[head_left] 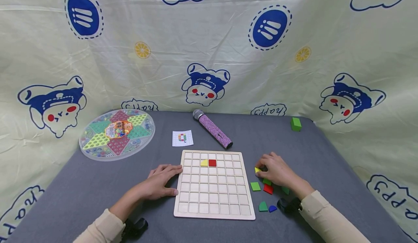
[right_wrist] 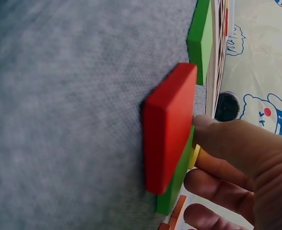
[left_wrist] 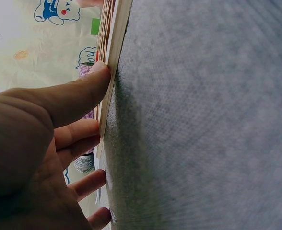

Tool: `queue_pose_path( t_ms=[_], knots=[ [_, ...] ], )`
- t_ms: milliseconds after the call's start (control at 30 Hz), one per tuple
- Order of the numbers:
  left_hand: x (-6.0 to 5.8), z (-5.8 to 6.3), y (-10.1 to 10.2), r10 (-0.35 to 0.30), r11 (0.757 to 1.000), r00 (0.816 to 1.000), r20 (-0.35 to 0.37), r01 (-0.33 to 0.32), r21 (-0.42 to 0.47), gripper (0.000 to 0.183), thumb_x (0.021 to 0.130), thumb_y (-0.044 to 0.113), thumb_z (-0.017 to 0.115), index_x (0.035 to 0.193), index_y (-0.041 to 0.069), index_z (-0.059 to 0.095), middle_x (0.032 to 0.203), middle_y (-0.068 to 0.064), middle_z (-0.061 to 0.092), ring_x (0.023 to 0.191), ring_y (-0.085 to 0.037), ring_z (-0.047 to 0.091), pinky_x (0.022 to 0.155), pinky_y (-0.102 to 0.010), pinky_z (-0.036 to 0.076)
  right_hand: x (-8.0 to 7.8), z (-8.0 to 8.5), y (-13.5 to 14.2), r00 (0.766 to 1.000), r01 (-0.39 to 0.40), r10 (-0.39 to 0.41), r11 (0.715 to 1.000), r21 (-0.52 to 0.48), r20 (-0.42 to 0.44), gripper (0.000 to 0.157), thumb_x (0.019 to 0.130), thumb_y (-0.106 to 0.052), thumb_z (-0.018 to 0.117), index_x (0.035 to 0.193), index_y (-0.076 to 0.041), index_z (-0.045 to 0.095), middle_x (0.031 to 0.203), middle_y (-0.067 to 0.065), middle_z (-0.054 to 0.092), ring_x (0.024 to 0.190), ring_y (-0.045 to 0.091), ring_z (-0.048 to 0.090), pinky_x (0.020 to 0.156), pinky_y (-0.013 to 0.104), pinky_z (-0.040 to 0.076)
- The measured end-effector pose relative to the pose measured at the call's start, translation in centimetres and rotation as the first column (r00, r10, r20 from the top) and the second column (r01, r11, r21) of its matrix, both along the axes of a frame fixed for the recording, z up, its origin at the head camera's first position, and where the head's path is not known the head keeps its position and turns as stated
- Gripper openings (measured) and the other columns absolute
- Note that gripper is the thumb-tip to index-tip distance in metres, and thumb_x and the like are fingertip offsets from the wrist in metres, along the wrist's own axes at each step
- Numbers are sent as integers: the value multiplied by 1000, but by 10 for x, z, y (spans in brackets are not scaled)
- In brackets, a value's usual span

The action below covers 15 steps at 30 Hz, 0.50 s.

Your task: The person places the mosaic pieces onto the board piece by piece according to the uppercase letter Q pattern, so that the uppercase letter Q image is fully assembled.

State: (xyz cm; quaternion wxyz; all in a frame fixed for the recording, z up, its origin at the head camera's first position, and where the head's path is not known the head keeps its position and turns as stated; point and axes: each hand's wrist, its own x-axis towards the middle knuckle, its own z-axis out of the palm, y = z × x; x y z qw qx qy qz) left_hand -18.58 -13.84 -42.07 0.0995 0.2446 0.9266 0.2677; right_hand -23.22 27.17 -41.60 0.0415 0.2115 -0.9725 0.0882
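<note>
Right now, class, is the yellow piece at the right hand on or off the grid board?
Off: the right hand pinches the yellow piece beside the grid board, past its right edge.

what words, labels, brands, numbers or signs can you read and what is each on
"happy": cloud outlines on the backdrop, more than once
Dot-and-stroke signs, resembling exclamation marks: blue ovals on the backdrop
Label on the round game board: too small to read
White card: coloured pattern, no legible text
No brand or number legible
</note>
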Motion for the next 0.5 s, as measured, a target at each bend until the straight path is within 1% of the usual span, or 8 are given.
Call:
queue_pose_path(
  t_ms=[233, 333, 500],
  knots=[
    [0, 0, 1, 10, 1000, 1000, 13, -10, -3, 68, 82, 30, 72, 141, 11, 44, 148, -6, 41, 135, -34, 30, 102, -62, 21, 0, 4, -7, 1000, -1, 1, 1000, -6, -24, 17, 75, -28, 78, 87, -16, 73, 85, -4, 62, 78, 15, 42, 70, 31, 31],
    [0, 0, 1, 14, 1000, 1000, 16, -14, -4, 68, 82, 30, 72, 141, 11, 44, 147, -5, 41, 135, -34, 30, 102, -62, 21, 0, 7, -15, 999, 10, -11, 1000, -8, -40, 18, 74, -28, 78, 87, -17, 73, 84, -5, 62, 78, 14, 41, 70, 30, 31],
    [0, -1, 1, 11, 1000, 1000, 9, -11, 1, 68, 82, 30, 72, 140, 11, 45, 147, -6, 41, 134, -34, 30, 101, -62, 21, -2, 14, -29, 999, -9, 7, 999, -43, -52, 19, 76, -27, 77, 90, -15, 74, 83, -4, 61, 78, 13, 40, 69, 29, 30]
  ],
)
